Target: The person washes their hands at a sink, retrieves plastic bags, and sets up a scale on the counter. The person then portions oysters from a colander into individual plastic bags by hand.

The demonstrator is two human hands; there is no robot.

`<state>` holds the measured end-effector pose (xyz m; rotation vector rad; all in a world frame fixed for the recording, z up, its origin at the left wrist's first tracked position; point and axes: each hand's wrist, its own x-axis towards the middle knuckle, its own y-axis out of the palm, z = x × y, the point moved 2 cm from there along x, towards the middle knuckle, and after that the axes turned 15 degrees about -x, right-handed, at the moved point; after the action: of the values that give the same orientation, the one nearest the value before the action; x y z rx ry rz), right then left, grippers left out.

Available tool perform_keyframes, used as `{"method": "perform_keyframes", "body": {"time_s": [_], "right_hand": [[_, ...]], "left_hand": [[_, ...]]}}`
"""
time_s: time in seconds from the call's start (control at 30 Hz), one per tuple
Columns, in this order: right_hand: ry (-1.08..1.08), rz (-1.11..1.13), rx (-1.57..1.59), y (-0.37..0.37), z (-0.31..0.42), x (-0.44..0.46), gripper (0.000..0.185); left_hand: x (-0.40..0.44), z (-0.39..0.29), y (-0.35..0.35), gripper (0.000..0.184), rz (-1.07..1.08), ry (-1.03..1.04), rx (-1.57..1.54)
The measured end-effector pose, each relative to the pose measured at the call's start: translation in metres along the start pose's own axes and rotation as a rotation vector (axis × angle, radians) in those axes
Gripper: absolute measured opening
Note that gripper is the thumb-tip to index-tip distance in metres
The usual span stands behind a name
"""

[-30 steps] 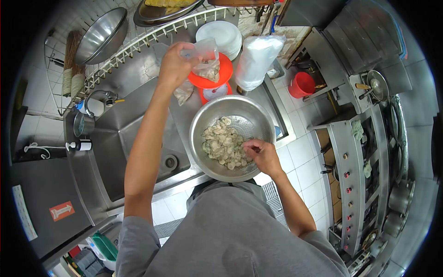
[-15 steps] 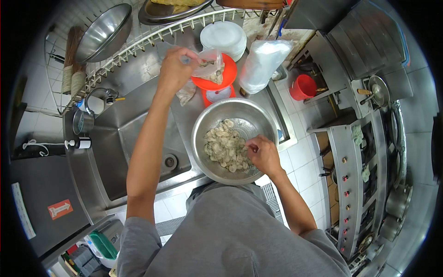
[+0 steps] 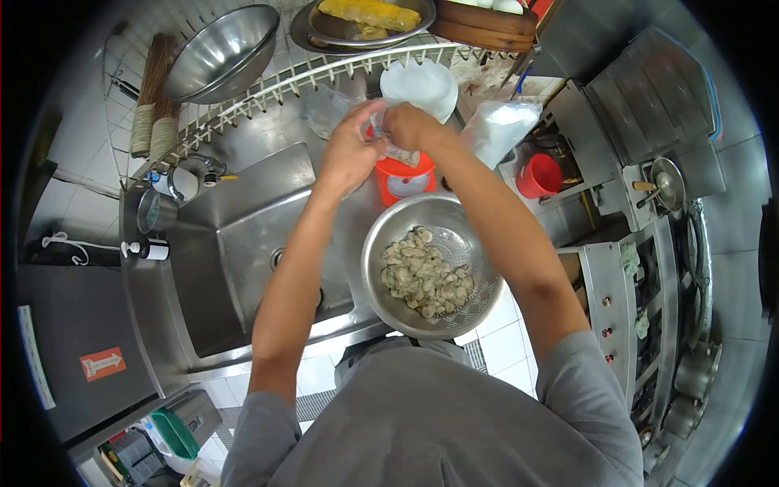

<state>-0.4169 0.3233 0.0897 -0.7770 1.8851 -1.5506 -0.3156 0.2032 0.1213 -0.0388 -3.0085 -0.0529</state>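
Note:
My left hand (image 3: 350,154) is closed on the rim of a clear plastic bag (image 3: 403,154), which has greyish pieces in it and sits over a red kitchen scale (image 3: 403,185). At the mouth of the bag is my right hand (image 3: 410,128), fingers curled downward; their tips and anything in them are hidden. Nearer to me, a perforated steel colander (image 3: 484,304) holds a heap of greyish pieces (image 3: 426,274) that look like peeled shrimp. Another clear bag (image 3: 324,112) lies on the counter beyond my left hand.
A steel sink (image 3: 219,252) lies to the left. Behind the scale are stacked white plates (image 3: 419,88), with a roll of clear plastic bags (image 3: 499,134) to their right. A white wire rack (image 3: 316,73) carries steel bowls. A red bucket (image 3: 539,176) and a stove (image 3: 604,284) are at right.
My right hand has left the colander and moved up to the mouth of the bag, beside my left hand. The camera view has shifted a little.

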Motion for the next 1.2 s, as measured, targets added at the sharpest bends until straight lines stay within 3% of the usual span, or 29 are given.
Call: {"method": "perform_keyframes", "body": {"time_s": [0.03, 0.07, 0.13, 0.17, 0.27, 0.33, 0.37, 0.43, 0.57, 0.67, 0.77, 0.83, 0.93, 1.03, 1.13, 1.2], "right_hand": [[-0.002, -0.004, -0.001, 0.011, -0.001, 0.011, 0.023], [0.058, 0.134, -0.055, 0.021, -0.002, 0.021, 0.024], [0.084, 0.323, -0.163, 0.025, 0.001, 0.026, 0.024], [0.075, 0.321, -0.167, 0.022, 0.003, 0.025, 0.024], [0.099, 0.271, -0.188, 0.020, -0.001, 0.024, 0.024], [0.100, 0.394, 0.039, 0.014, -0.007, 0.020, 0.024], [0.105, 0.434, 0.114, 0.010, -0.010, 0.017, 0.024], [-0.077, 0.202, 0.016, 0.004, -0.014, 0.011, 0.025], [0.004, 0.148, 0.126, 0.024, -0.011, 0.002, 0.025], [0.020, 0.273, 0.125, 0.037, -0.007, 0.001, 0.024], [-0.034, 0.218, -0.010, 0.031, -0.011, 0.000, 0.020], [0.018, 0.144, 0.105, 0.011, -0.016, -0.002, 0.018], [-0.075, 0.027, 0.008, -0.016, -0.016, -0.006, 0.014], [-0.174, 0.073, 0.043, -0.028, -0.019, -0.008, 0.017], [-0.041, 0.083, 0.079, 0.013, -0.023, 0.008, 0.021], [0.007, 0.109, 0.069, 0.027, -0.015, 0.010, 0.022]], "left_hand": [[0.002, 0.005, 0.000, 0.062, 0.006, -0.075, -0.010], [0.003, 0.012, 0.001, 0.062, 0.010, -0.151, -0.022], [0.007, 0.025, 0.004, 0.062, -0.004, -0.057, 0.096], [0.009, 0.031, 0.004, 0.062, -0.012, 0.038, 0.218], [0.011, 0.047, -0.004, 0.061, -0.043, 0.048, 0.163], [0.011, 0.040, -0.006, 0.061, -0.056, 0.083, 0.154], [0.010, 0.038, -0.008, 0.058, -0.061, -0.021, 0.067], [0.012, 0.037, -0.009, 0.056, -0.059, -0.122, -0.021], [0.016, 0.038, 0.001, 0.057, 0.003, -0.084, 0.077], [0.009, 0.044, 0.009, 0.059, 0.029, -0.057, 0.130], [0.009, 0.052, 0.005, 0.059, 0.001, 0.002, 0.080], [0.011, 0.052, 0.001, 0.059, -0.027, 0.021, 0.048], [0.015, 0.048, -0.006, 0.056, -0.071, -0.031, -0.034], [0.013, 0.038, -0.004, 0.057, -0.098, -0.004, -0.016], [0.010, 0.030, -0.001, 0.057, -0.110, -0.120, -0.141], [0.013, 0.039, -0.003, 0.056, -0.053, -0.259, -0.003]]}}
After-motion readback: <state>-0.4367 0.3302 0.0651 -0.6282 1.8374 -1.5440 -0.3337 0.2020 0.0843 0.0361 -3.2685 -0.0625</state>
